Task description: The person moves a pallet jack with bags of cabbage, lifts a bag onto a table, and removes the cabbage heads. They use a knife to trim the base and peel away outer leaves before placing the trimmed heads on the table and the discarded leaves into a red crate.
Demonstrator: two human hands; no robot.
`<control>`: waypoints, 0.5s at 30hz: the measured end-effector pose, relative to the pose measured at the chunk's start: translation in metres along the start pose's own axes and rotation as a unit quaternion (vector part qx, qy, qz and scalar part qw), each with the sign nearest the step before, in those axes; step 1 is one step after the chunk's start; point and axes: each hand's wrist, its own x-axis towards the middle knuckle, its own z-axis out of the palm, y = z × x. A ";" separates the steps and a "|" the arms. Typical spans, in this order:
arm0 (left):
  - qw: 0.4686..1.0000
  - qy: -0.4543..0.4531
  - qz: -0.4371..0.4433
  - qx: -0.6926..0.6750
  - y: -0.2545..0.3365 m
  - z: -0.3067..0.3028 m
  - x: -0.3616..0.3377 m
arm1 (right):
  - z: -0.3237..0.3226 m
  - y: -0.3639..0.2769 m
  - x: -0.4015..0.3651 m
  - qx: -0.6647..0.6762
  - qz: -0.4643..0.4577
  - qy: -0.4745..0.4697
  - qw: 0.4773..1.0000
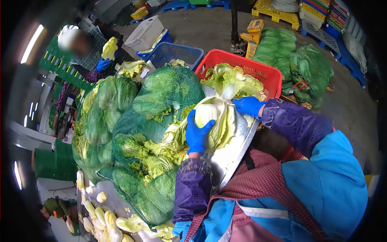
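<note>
A napa cabbage (215,117) with pale outer leaves spread lies on a metal tabletop (229,161). My left hand (197,133), in a blue glove, grips it from its left side, thumb across the front. My right hand (248,107), also blue-gloved, is closed beside the cabbage's upper right edge; what its fingers hold, if anything, is too small to make out. Loose leaves (161,159) lie left of my left hand on an opened green net bag (139,107) of cabbages. Beyond my hands, more leaves (238,80) fill part of a red crate (266,72).
Another full net bag (113,101) stands at the left. Across the table a co-worker's gloved hand (104,64) holds a cabbage (109,48). A blue crate (177,52) sits beside the red one. Trimmed cabbages (102,222) lie lower left; netted sacks (310,72) are on the floor.
</note>
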 end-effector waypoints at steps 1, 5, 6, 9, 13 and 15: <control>1.000 0.002 -0.002 0.005 -0.006 -0.004 0.000 | -0.002 0.004 0.003 -0.049 -0.009 0.026 0.998; 0.922 0.100 -0.143 -0.346 -0.016 -0.038 -0.009 | -0.016 0.030 0.014 -0.110 -0.064 0.174 0.976; 0.887 0.102 -0.147 -0.426 -0.010 -0.049 -0.018 | -0.029 0.039 0.020 -0.128 -0.016 0.129 0.983; 0.851 0.119 -0.131 -0.495 0.010 -0.076 -0.041 | -0.047 0.050 0.039 -0.077 0.039 0.161 0.983; 0.898 0.153 -0.096 -0.402 0.024 -0.078 -0.062 | -0.055 -0.097 0.027 0.252 -0.152 0.087 0.952; 0.945 0.165 -0.019 -0.283 0.022 -0.073 -0.066 | -0.044 -0.165 0.002 0.325 -0.218 0.066 0.918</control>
